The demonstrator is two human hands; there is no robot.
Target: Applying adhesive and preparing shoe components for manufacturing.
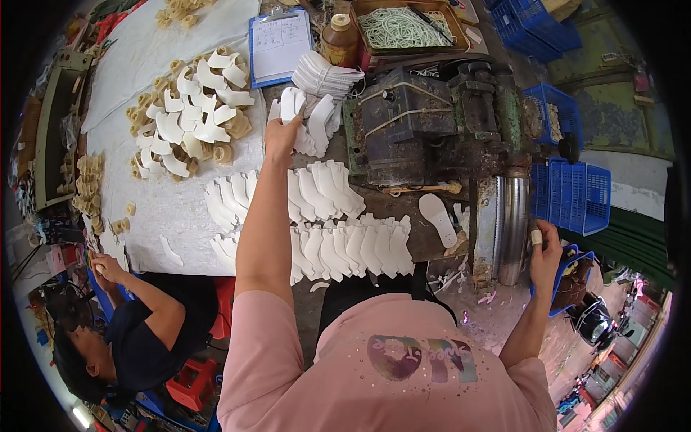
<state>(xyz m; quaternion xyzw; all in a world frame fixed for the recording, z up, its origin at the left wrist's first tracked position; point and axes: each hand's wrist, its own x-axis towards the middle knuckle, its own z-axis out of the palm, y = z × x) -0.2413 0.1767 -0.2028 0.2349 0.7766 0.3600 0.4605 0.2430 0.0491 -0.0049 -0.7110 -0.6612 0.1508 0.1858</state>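
My left hand reaches far forward over the table and closes on a white curved cut piece, at the edge of a loose pile of such pieces. To the right, my right hand is beside the shiny metal roller of a machine, with a beige wrap on one finger. Its fingers are slightly bent and apart, and I see nothing in them. Two overlapping rows of white curved pieces lie under and beside my left forearm. A white sole-shaped piece lies near the roller.
A dark, worn machine stands right of the pile. Behind are a tied white bundle, a clipboard, a brown bottle and a tray of cord. Blue crates stand right; a co-worker sits left.
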